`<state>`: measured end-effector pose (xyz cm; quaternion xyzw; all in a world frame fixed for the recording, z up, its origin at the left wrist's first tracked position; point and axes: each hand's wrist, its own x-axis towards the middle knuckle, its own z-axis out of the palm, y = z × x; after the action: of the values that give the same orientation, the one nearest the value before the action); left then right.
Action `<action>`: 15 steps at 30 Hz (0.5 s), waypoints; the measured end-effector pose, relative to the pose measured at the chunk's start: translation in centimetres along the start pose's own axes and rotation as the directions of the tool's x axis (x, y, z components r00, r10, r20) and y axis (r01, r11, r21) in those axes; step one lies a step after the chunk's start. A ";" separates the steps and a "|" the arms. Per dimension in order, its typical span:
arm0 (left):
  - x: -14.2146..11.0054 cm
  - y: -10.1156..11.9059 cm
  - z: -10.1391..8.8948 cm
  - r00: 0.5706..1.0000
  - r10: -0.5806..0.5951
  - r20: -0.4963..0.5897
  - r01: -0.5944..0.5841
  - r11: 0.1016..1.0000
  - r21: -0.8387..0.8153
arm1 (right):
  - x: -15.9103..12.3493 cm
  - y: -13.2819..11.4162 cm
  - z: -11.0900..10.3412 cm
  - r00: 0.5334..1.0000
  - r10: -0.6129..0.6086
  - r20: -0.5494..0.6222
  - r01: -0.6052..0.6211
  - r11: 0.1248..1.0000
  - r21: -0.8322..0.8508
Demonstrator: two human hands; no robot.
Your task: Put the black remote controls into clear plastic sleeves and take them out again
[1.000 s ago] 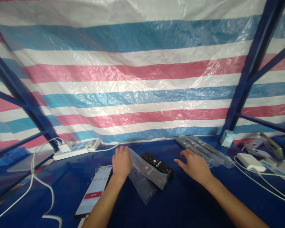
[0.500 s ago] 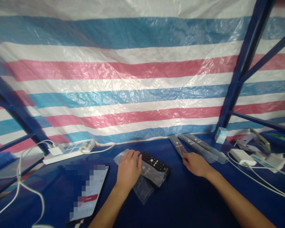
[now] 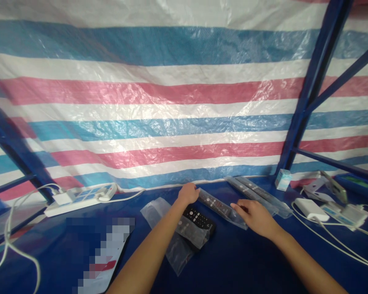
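Observation:
A black remote control in a clear plastic bag (image 3: pixel 217 205) lies slantwise on the blue table. My left hand (image 3: pixel 189 193) is closed on the far left end of this bag. Beside the bag's near right end is my right hand (image 3: pixel 254 216), its thumb apart from its curled fingers, with nothing seen between them. Under my left forearm lies an unbagged black remote control (image 3: pixel 199 218), partly covered by another bagged remote (image 3: pixel 191 232). An empty-looking clear bag (image 3: pixel 178 253) spreads below these, partly hidden by the forearm.
Two more bagged remotes (image 3: pixel 257 194) lie at the back right, near a small box (image 3: pixel 283 180). White chargers and cables (image 3: pixel 313 209) stand further right. At left are a power strip (image 3: pixel 79 198) and a phone (image 3: pixel 106 253). A striped tarp (image 3: pixel 171 110) hangs behind.
My right hand took hold of one bagged remote from the back row and brought it left and nearer, then loosened. My left hand moved right, from the loose bags to that remote's far end.

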<state>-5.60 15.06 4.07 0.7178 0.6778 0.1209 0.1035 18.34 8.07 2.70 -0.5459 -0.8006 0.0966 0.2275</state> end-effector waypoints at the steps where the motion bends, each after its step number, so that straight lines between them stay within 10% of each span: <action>1: 0.6 -0.1 0.3 1.000 -0.008 0.018 0.009 1.000 -0.006 | 0.0 0.2 0.0 1.000 0.006 -0.007 -0.006 1.000 0.005; 15: 1.5 -0.2 1.1 1.000 -0.015 -0.018 0.015 1.000 0.004 | -0.1 0.4 -0.3 0.998 -0.008 -0.057 0.010 0.999 0.032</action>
<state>-5.35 16.58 3.01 0.7119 0.6843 0.1251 0.0967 18.87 8.08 2.74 -0.5411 -0.7946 0.0927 0.2593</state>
